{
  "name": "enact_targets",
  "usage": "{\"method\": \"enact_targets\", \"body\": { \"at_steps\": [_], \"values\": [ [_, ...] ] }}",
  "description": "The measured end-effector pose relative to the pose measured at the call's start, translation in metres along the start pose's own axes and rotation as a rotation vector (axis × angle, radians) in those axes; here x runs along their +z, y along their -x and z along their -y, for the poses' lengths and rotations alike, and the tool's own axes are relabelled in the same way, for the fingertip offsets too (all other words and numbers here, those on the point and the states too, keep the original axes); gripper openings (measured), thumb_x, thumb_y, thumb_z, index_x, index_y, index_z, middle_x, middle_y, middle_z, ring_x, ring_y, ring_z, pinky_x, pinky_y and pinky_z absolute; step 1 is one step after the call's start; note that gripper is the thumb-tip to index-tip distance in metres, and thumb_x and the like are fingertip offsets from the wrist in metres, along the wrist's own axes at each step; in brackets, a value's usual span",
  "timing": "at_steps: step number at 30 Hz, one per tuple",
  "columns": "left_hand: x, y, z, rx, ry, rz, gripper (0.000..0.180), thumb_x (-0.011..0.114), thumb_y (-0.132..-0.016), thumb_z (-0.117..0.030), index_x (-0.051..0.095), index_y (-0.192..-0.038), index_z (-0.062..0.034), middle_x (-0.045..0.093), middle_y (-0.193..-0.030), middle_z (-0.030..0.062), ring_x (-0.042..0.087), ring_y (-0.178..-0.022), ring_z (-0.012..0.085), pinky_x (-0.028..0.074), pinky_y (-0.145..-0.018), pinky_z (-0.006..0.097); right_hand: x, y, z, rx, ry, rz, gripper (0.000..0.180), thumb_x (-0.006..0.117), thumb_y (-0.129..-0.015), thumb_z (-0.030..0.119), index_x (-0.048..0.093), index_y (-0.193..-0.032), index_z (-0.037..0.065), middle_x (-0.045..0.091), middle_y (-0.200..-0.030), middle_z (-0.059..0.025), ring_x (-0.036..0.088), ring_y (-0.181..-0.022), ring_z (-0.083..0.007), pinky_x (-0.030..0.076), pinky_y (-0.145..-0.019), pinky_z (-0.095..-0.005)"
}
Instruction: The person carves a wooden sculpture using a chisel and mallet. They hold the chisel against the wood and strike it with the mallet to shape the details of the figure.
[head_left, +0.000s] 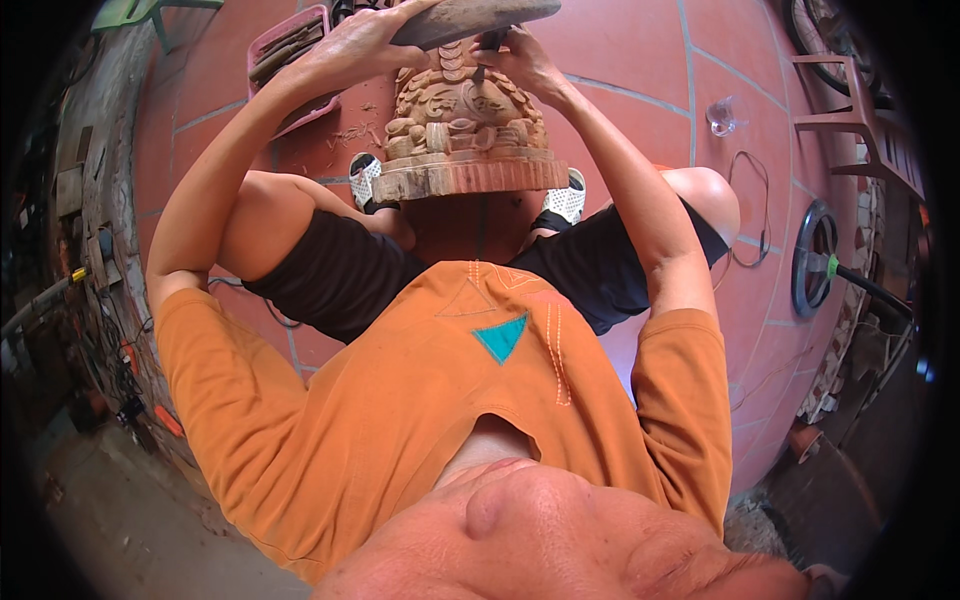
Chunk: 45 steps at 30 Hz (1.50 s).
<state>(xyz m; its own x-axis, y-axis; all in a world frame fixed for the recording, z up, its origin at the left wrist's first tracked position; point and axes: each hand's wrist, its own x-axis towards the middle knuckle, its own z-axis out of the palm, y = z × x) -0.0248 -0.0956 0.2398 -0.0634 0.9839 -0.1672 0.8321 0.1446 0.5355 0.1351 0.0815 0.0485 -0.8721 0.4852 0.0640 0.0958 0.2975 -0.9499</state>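
Note:
A carved wooden piece [470, 130], with rows of rounded relief and a thick, uncarved slab at its near end, lies between my feet. Above its far part, my left hand [365, 42] is closed around a smooth grey-brown wooden mallet [480, 20], whose thick end points right. My right hand [522, 64] is closed too, just under the mallet at the carving's far right. From its fingers shows a short dark tool [491, 40] that looks like a chisel; most of it is hidden by the hand and the mallet. Whether its tip touches the wood I cannot tell.
A pink basket [257, 50] with several long tools stands left of the carving. Wood shavings [355, 134] lie on the red tiles nearby. To the right are a clear plastic cup [721, 116], a thin cable [766, 205], a round black base [813, 258] and a brownish-red chair [858, 120].

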Motion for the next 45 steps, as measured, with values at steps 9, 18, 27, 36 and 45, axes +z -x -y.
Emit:
{"method": "enact_targets", "body": {
  "at_steps": [9, 18, 27, 36, 45],
  "values": [
    [-0.003, 0.003, -0.002, -0.023, 0.014, 0.044, 0.076, 0.069, -0.086, -0.021, 0.035, -0.150, 0.0000, 0.060, -0.129, 0.0297, 0.060, -0.121, 0.0393, 0.045, -0.103, 0.043, -0.003, -0.003, 0.001, -0.027, 0.113, 0.044, 0.033, 0.072, -0.094, 0.024, 0.066, -0.115, 0.000, 0.071, -0.110, -0.0120, 0.067, -0.102, -0.0204, 0.054, -0.095, -0.0363],
    [-0.002, -0.001, 0.000, -0.004, 0.071, -0.004, 0.077, 0.070, -0.086, -0.022, 0.034, -0.151, -0.0006, 0.061, -0.130, 0.0282, 0.060, -0.122, 0.0373, 0.044, -0.105, 0.042, -0.003, -0.009, -0.017, -0.069, -0.174, 0.095, 0.031, 0.074, -0.092, 0.024, 0.067, -0.113, 0.002, 0.070, -0.104, -0.0089, 0.066, -0.101, -0.0178, 0.054, -0.093, -0.0348],
    [0.001, -0.006, 0.016, 0.027, -0.003, 0.027, 0.077, 0.073, -0.085, -0.024, 0.037, -0.150, -0.0017, 0.062, -0.128, 0.0274, 0.062, -0.119, 0.0383, 0.047, -0.101, 0.043, -0.014, 0.001, -0.016, 0.117, -0.020, 0.030, 0.032, 0.073, -0.093, 0.024, 0.066, -0.116, 0.003, 0.070, -0.109, -0.0088, 0.066, -0.103, -0.0160, 0.054, -0.092, -0.0334],
    [-0.002, -0.002, 0.005, 0.026, 0.053, -0.005, 0.077, 0.072, -0.085, -0.021, 0.036, -0.150, -0.0006, 0.060, -0.129, 0.0294, 0.060, -0.121, 0.0373, 0.045, -0.104, 0.042, -0.015, -0.001, -0.025, -0.026, -0.095, 0.083, 0.030, 0.072, -0.093, 0.023, 0.066, -0.116, 0.003, 0.071, -0.108, -0.0083, 0.066, -0.104, -0.0172, 0.052, -0.094, -0.0338],
    [-0.001, -0.001, 0.010, 0.074, 0.014, -0.045, 0.077, 0.071, -0.086, -0.025, 0.036, -0.150, -0.0007, 0.061, -0.128, 0.0299, 0.060, -0.120, 0.0402, 0.045, -0.103, 0.044, -0.011, 0.000, -0.009, 0.017, 0.045, 0.046, 0.033, 0.072, -0.093, 0.024, 0.067, -0.117, 0.003, 0.072, -0.108, -0.0093, 0.066, -0.102, -0.0179, 0.052, -0.093, -0.0342]
  ]
}}
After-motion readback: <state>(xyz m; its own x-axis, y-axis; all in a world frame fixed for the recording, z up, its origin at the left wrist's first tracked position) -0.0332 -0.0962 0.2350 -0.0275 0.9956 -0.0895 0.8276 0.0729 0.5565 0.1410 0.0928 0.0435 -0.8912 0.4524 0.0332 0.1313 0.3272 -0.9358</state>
